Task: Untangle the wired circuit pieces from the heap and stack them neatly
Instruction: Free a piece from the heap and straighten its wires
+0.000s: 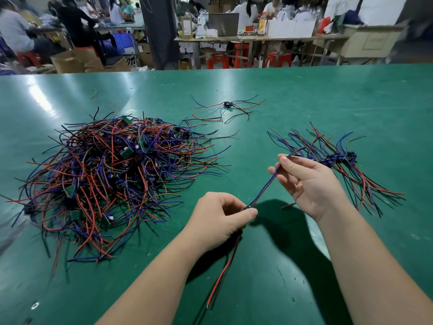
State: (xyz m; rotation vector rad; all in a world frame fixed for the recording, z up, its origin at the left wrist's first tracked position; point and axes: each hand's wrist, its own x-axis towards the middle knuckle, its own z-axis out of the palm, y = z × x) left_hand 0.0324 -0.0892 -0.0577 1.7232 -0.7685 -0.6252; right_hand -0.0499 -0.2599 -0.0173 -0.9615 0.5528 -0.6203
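Heap (112, 174) of tangled pieces lies left on green table (304, 95). Left hand (220, 219) pinches one wired piece (264, 186) mid-length; right hand (307, 181) pinches its blue leads. Stack (337, 160) sits right. Carton (187, 26) print possibly text, unreadable

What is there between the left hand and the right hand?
In the head view, the wires of one circuit piece stretch from the left hand to the right hand, above bare green table.

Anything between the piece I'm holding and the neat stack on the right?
Nothing visible. The left hand and right hand hold the piece above the table; the stack lies just past the right hand. The heap is off to the left.
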